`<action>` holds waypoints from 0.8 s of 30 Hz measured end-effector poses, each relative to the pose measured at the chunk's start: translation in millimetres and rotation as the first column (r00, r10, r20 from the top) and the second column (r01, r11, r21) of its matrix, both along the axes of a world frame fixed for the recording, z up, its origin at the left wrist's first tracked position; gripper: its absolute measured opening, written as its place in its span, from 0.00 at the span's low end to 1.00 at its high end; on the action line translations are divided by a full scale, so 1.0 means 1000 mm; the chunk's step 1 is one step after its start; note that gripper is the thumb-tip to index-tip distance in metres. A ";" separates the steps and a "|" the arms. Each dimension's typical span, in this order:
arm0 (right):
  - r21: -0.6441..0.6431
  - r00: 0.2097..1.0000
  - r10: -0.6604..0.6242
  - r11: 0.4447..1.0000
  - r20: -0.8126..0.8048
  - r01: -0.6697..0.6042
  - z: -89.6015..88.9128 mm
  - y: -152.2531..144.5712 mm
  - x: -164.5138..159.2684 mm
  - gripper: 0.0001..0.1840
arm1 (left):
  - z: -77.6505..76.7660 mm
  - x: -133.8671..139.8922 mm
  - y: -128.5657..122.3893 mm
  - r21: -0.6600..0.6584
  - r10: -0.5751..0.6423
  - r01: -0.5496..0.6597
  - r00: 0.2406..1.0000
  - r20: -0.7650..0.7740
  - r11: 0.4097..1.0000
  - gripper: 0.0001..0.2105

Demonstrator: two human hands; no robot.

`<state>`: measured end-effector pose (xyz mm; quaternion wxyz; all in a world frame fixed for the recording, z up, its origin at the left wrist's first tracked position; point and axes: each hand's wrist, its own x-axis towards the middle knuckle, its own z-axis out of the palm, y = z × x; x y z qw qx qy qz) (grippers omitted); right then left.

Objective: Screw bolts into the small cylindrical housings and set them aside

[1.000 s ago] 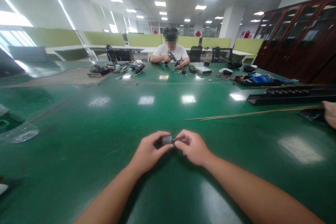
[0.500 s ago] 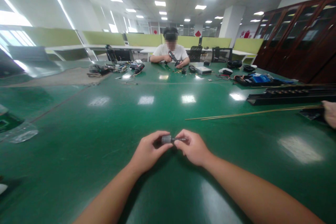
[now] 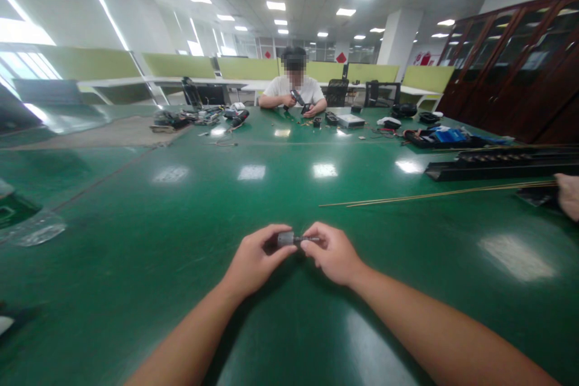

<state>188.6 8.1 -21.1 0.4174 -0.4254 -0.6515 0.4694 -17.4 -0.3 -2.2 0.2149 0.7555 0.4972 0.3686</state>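
Observation:
Just above the green tabletop, my left hand (image 3: 257,256) pinches a short grey cylinder with a thin dark shaft (image 3: 286,239) between thumb and fingers. The shaft points right and looks ridged, but it is too small to make out its exact kind. On the other side, my right hand (image 3: 333,252) closes thumb and forefinger around the shaft's far end, covering part of it. The piece lies roughly level, bridging both hands.
Two long thin brass-coloured rods (image 3: 407,196) stretch in from the right, near another person's hand (image 3: 567,196). Behind them lies a black channel-shaped rail (image 3: 497,169). Across the table, a person (image 3: 293,87) holds a dark tool. A clear plastic bottle (image 3: 38,226) lies at left.
The grey cylinder has shifted very slightly to the left and up between my fingers. Both hands keep nearly the same place and grip.

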 end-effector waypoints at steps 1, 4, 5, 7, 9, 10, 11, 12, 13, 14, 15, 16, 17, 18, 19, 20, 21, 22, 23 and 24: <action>0.000 1.000 0.000 1.000 -0.004 0.000 0.000 0.000 0.000 0.07 | 0.001 0.000 0.000 0.002 0.001 -0.001 1.000 -0.001 1.000 0.15; 0.001 1.000 0.000 1.000 -0.012 0.000 0.000 -0.001 0.000 0.07 | 0.002 0.001 0.000 0.013 0.000 0.000 1.000 0.004 1.000 0.16; 0.000 1.000 0.000 1.000 -0.012 0.000 0.001 -0.001 0.000 0.07 | 0.002 0.001 0.000 0.017 -0.001 0.000 1.000 0.005 1.000 0.16; 0.000 1.000 -0.001 1.000 -0.009 0.001 0.001 -0.001 0.000 0.07 | 0.002 0.001 0.000 0.020 0.001 -0.001 1.000 0.004 1.000 0.16; -0.002 1.000 -0.003 1.000 -0.009 0.003 0.001 -0.001 0.000 0.07 | 0.002 0.000 0.000 0.015 0.004 -0.004 1.000 0.003 1.000 0.16; -0.003 1.000 -0.005 1.000 -0.010 0.004 0.001 -0.001 0.000 0.07 | 0.001 0.000 0.000 0.012 0.005 -0.005 1.000 0.007 1.000 0.16; -0.004 1.000 -0.006 1.000 -0.012 0.006 0.001 -0.001 0.000 0.07 | 0.001 0.000 0.000 0.010 0.005 -0.005 1.000 0.013 1.000 0.16; -0.005 1.000 -0.008 1.000 -0.015 0.008 0.001 -0.001 0.000 0.07 | 0.001 0.000 0.000 0.007 0.004 -0.004 1.000 0.018 1.000 0.16; -0.005 1.000 -0.009 1.000 -0.018 0.009 0.001 -0.001 0.000 0.07 | 0.002 0.000 0.000 0.005 0.004 -0.004 1.000 0.024 1.000 0.16; -0.004 1.000 -0.010 1.000 -0.021 0.010 0.001 -0.001 0.000 0.07 | 0.002 0.000 0.000 0.002 0.005 -0.005 1.000 0.028 1.000 0.16; -0.003 1.000 -0.012 1.000 -0.026 0.011 0.001 -0.001 0.000 0.07 | 0.002 0.001 0.000 0.001 0.006 -0.006 1.000 0.030 1.000 0.16; -0.002 0.999 -0.013 1.000 -0.030 0.013 0.001 -0.001 0.000 0.07 | 0.003 0.001 0.000 0.001 0.007 -0.007 1.000 0.031 1.000 0.16; -0.001 0.999 -0.014 1.000 -0.032 0.014 0.000 -0.001 0.000 0.07 | 0.003 0.001 0.000 0.004 0.009 -0.009 1.000 0.029 1.000 0.16; 0.000 0.999 -0.017 1.000 -0.033 0.017 0.000 -0.001 0.000 0.07 | 0.003 0.001 0.000 0.007 0.011 -0.011 1.000 0.026 1.000 0.16; 0.001 0.999 -0.020 1.000 -0.034 0.020 0.000 -0.001 0.000 0.07 | 0.004 0.001 0.000 0.011 0.011 -0.011 1.000 0.022 1.000 0.16; 0.001 0.999 -0.024 1.000 -0.033 0.024 0.000 -0.001 0.000 0.07 | 0.004 0.001 0.000 0.015 0.011 -0.011 1.000 0.018 1.000 0.17; 0.000 0.999 -0.025 1.000 -0.035 0.025 0.000 -0.001 0.000 0.07 | 0.004 0.001 0.000 0.018 0.011 -0.012 1.000 0.016 1.000 0.17; -0.003 0.999 -0.025 1.000 -0.039 0.025 0.000 -0.001 0.000 0.07 | 0.003 0.001 0.000 0.021 0.013 -0.013 1.000 0.016 1.000 0.17; -0.009 0.999 -0.024 1.000 -0.047 0.023 0.001 -0.001 0.000 0.07 | 0.003 0.000 0.000 0.024 0.016 -0.016 1.000 0.017 1.000 0.17; -0.015 0.998 -0.022 1.000 -0.056 0.021 0.001 -0.001 0.000 0.07 | 0.003 0.000 0.000 0.026 0.020 -0.021 1.000 0.021 0.999 0.17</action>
